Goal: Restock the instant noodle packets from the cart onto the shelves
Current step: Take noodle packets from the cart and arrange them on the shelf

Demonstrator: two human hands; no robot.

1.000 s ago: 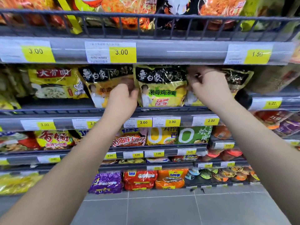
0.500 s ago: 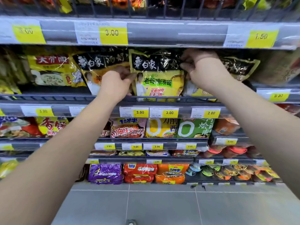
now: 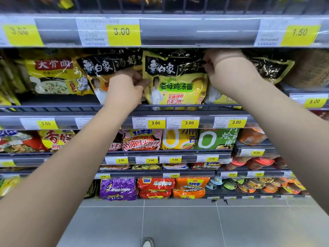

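- The yellow-and-black noodle packet (image 3: 175,81) stands upright just behind the shelf rail (image 3: 222,106). Its bottom edge is tucked behind the rail.
- The left hand (image 3: 124,90), just above the rail, pinches the packet's left edge between thumb and curled fingers.
- The right hand (image 3: 229,72), higher above the rail, has its fingers curled onto the packet's top right corner and grips it there.
- Over the last second the packet has kept the same slot above the rail, between the orange-fronted packet (image 3: 99,68) and the black-topped packet (image 3: 272,68).
- Both hands have stayed on its edges. The left hand's fingers have closed onto the edge where they earlier lay beside it.
- The head has come nearer, so the row above the rail now fills more of the view.
- As I read it, the placing is done and this is only squaring-up, turning the front to face out and setting it level with its neighbours.
- Letting go looks like the next move, then back to the cart, which is not in view.
- The packet looks light and crinkly. The rail is low, so it could tip forward if it is released while leaning.
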